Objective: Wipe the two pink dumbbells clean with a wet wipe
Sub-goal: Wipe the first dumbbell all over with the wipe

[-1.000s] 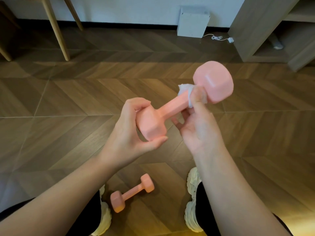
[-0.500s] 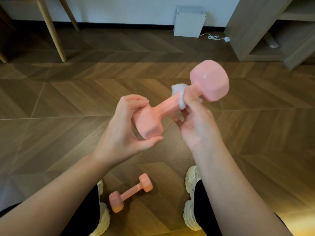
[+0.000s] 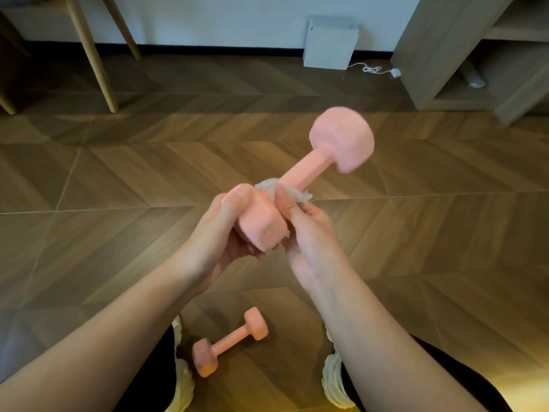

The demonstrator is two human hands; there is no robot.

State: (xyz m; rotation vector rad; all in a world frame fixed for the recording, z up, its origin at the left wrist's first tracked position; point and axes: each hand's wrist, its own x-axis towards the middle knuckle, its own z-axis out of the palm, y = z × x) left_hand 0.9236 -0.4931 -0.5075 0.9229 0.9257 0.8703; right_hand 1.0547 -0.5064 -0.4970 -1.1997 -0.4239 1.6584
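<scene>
Held pink dumbbell (image 3: 309, 171) is in mid-air over the floor (image 3: 118, 173) and tilted. Its far head is up-right and motion-blurred; its near head is down-left, in the left hand (image 3: 217, 236). Left fingers (image 3: 237, 200) are curled round the near head, clamped on it. Wet wipe (image 3: 294, 195) is white and crumpled, wrapped on the handle just beside the near head. Right hand (image 3: 309, 239) pinches the wipe against the handle, fingers (image 3: 283, 203) curled tight on it.

Second pink dumbbell (image 3: 230, 341) lies on the floor below the hands, between the left shoe (image 3: 181, 379) and right shoe (image 3: 334, 379), both white. Its near head is just beside the left shoe; can't tell if they touch.

The floor is brown wood in a chevron pattern. Bare planks run wide to the left, right and ahead of the hands. At the back is a white wall (image 3: 237, 19) with dark skirting. A white box (image 3: 329, 43) stands against it, with a white cable (image 3: 372, 69) on the floor to its right. Wooden shelf unit (image 3: 439, 55) is at the top-right edge, wooden furniture legs (image 3: 95, 55) at top left.
</scene>
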